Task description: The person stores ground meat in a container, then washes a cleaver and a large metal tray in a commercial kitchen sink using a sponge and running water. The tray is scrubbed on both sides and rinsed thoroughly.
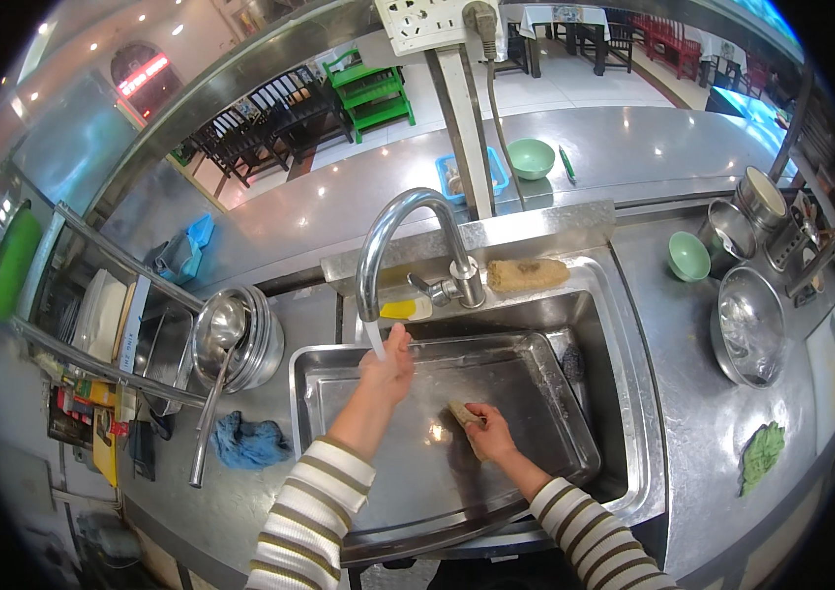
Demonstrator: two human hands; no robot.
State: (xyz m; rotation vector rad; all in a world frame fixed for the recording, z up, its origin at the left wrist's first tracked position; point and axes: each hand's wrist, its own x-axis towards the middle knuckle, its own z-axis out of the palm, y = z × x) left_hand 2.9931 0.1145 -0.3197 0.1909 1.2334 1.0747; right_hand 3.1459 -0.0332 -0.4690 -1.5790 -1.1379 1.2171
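My left hand point(392, 361) is under the water stream point(376, 339) from the curved chrome faucet point(406, 203); nothing shows in it, and its far fingers are partly hidden. In my right hand point(490, 435) is a small tan scrubbing pad point(461, 414), perhaps a piece of loofah, held against or just above the floor of a large rectangular steel tray point(403, 479). That tray lies tilted across the stainless sink point(620, 413), its left rim over the counter. Behind the faucet's right side rests a dried loofah point(528, 274), with a yellow-and-white object point(406, 308) at its left.
On the left counter are a blue cloth point(249, 441) and steel pots point(262, 339) topped by a ladle point(220, 369). A steel bowl point(748, 328), green bowl point(689, 257) and green cloth point(762, 457) sit at right. A dark scourer point(572, 363) lies in the sink. A power socket point(428, 23) hangs above.
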